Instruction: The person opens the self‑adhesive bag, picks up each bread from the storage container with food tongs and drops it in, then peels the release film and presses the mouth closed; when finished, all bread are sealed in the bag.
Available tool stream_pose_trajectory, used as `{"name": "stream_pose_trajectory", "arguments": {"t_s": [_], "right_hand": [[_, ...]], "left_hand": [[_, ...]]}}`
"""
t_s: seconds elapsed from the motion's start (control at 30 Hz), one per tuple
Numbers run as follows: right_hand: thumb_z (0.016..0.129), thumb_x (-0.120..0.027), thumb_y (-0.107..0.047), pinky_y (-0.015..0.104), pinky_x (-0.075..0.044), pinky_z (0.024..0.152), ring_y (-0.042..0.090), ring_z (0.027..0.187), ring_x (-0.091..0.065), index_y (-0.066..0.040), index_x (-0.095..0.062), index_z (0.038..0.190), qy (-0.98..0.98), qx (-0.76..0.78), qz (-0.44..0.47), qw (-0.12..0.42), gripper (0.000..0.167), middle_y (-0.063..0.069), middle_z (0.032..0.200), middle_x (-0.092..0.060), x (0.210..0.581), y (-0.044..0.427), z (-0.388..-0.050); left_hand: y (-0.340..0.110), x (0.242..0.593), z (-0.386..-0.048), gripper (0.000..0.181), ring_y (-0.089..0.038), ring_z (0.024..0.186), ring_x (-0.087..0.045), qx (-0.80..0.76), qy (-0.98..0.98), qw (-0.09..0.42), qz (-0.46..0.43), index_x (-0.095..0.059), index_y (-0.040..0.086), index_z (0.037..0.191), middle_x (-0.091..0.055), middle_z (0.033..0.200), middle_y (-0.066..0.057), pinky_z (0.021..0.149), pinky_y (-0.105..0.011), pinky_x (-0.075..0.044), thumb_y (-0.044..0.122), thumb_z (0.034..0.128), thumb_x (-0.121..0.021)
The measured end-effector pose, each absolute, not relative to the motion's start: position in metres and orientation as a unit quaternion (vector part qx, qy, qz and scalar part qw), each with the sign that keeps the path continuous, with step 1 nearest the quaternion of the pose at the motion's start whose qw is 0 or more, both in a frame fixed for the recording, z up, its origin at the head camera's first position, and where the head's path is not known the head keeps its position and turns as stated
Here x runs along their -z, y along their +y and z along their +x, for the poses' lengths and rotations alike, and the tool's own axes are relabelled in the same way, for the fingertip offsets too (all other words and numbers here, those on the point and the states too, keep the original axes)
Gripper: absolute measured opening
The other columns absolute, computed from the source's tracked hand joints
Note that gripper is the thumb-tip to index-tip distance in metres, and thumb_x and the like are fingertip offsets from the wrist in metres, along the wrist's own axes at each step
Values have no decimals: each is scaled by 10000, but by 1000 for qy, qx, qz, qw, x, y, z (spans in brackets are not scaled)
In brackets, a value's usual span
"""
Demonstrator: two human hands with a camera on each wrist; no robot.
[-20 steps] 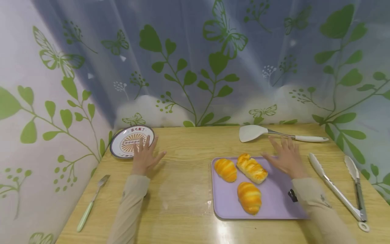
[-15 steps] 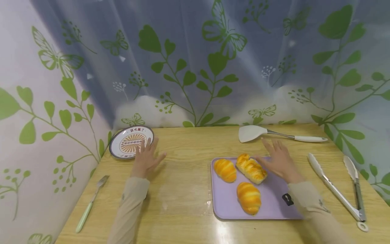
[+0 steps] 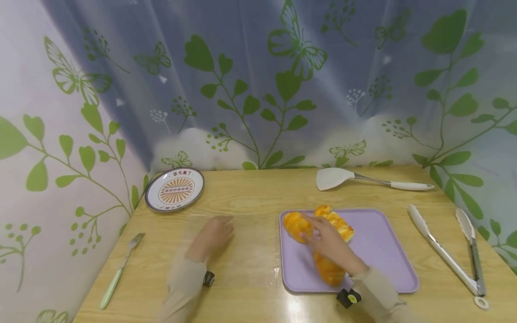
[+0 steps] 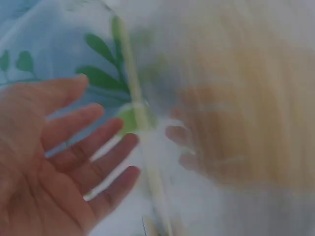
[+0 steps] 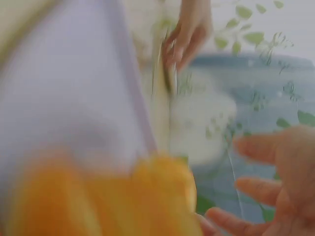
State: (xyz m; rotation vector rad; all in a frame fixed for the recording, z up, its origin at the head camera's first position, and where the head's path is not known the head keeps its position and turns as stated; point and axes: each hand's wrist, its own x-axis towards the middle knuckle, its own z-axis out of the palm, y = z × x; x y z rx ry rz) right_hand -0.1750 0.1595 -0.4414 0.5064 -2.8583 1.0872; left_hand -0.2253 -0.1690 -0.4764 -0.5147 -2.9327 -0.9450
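Note:
On a light purple tray (image 3: pixel 387 255) lie three pieces of bread. My right hand (image 3: pixel 331 244) reaches over them from the right, its fingertips at the striped roll (image 3: pixel 294 223) in the tray's far left corner. Behind that hand, a braided bread (image 3: pixel 343 227) and a second striped roll (image 3: pixel 329 272) are partly covered. Spread fingers of the right hand (image 5: pixel 280 182) show beside the blurred bread (image 5: pixel 162 191) in the right wrist view. My left hand (image 3: pixel 215 235) hovers over the wooden table, left of the tray. Its fingers are loosely bent and hold nothing in the left wrist view.
A patterned plate (image 3: pixel 175 188) stands at the far left, with a green-handled fork (image 3: pixel 120 272) nearer. A white spatula (image 3: pixel 337 178) lies along the back edge. Metal tongs (image 3: pixel 448 255) lie spread right of the tray. A patterned curtain (image 3: pixel 250 89) hangs behind the table (image 3: pixel 242 193).
My right hand has moved left and nearer, from the tray's far right side to the corner roll. My left hand has drawn back from the plate towards the tray.

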Motion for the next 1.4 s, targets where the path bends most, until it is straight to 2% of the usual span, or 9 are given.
{"name": "stream_pose_trajectory", "arguments": {"t_s": [0.13, 0.33, 0.43, 0.57, 0.7, 0.83, 0.93, 1.23, 1.4], "right_hand": [[915, -672, -184, 296, -549, 719, 245, 887, -631, -1, -550, 1346, -909, -383, 166, -8, 484, 266, 1250, -611, 450, 141, -166], [918, -654, -162, 216, -514, 598, 176, 778, -611, 22, -532, 1354, -884, -423, 191, -61, 489, 174, 957, -682, 457, 119, -159], [939, -623, -169, 188, -434, 497, 84, 614, -505, 23, -523, 1363, -883, -412, 205, -93, 475, 33, 710, -579, 460, 110, -155], [967, -573, -156, 190, -358, 455, 44, 498, -359, 15, -498, 1389, -892, -379, 215, -122, 461, -61, 578, -406, 466, 102, -154], [956, -572, -131, 243, -412, 455, 100, 499, -390, 15, -477, 1406, -898, -357, 215, -139, 482, -8, 603, -413, 466, 99, -157], [918, -621, -154, 482, -553, 716, 340, 818, -626, 21, -503, 1382, -909, -342, 189, -144, 509, 242, 942, -642, 466, 94, -157], [899, -648, -188, 596, -503, 878, 448, 1065, -588, 11, -524, 1366, -921, -322, 169, -139, 523, 338, 1209, -585, 469, 90, -156], [887, -663, -206, 575, -527, 826, 405, 994, -597, -30, -543, 1360, -929, -314, 138, -141, 519, 310, 1170, -581, 474, 86, -158], [881, -671, -205, 559, -529, 823, 384, 983, -600, -35, -553, 1351, -928, -318, 139, -138, 513, 297, 1153, -596, 474, 87, -157]], "left_hand": [[-156, 479, -214, 320, -305, 1022, -643, 378, -913, -49, -145, -635, -14, 1237, -670, 1117, -181, 926, -455, -542, 150, 963, -604], [-142, 481, -205, 280, -140, 808, -510, 396, -894, -78, -194, -715, 60, 1145, -599, 878, -69, 720, -241, -480, 161, 884, -715], [-139, 485, -202, 293, -126, 754, -431, 386, -900, -85, -187, -734, 104, 1125, -508, 812, -41, 657, -224, -398, 188, 846, -757], [-138, 491, -200, 399, -139, 762, -418, 362, -911, -107, -167, -701, 148, 1196, -535, 858, -28, 706, -276, -329, 264, 822, -775], [-139, 492, -200, 479, -151, 757, -382, 348, -915, -121, -166, -655, 146, 1265, -528, 851, -25, 727, -303, -270, 292, 822, -764], [-140, 492, -203, 471, -148, 748, -382, 344, -917, -127, -159, -650, 164, 1274, -525, 845, -20, 733, -295, -277, 306, 836, -749], [-139, 491, -205, 446, -145, 731, -396, 341, -920, -131, -144, -668, 191, 1249, -530, 834, -12, 737, -289, -299, 316, 830, -754], [-135, 491, -209, 314, -131, 709, -421, 350, -921, -126, -117, -735, 183, 1115, -551, 810, 1, 751, -286, -351, 277, 818, -768], [-135, 493, -208, 212, -186, 787, -558, 334, -928, -105, -127, -775, 198, 1008, -671, 872, -25, 769, -344, -459, 283, 814, -775]]}}
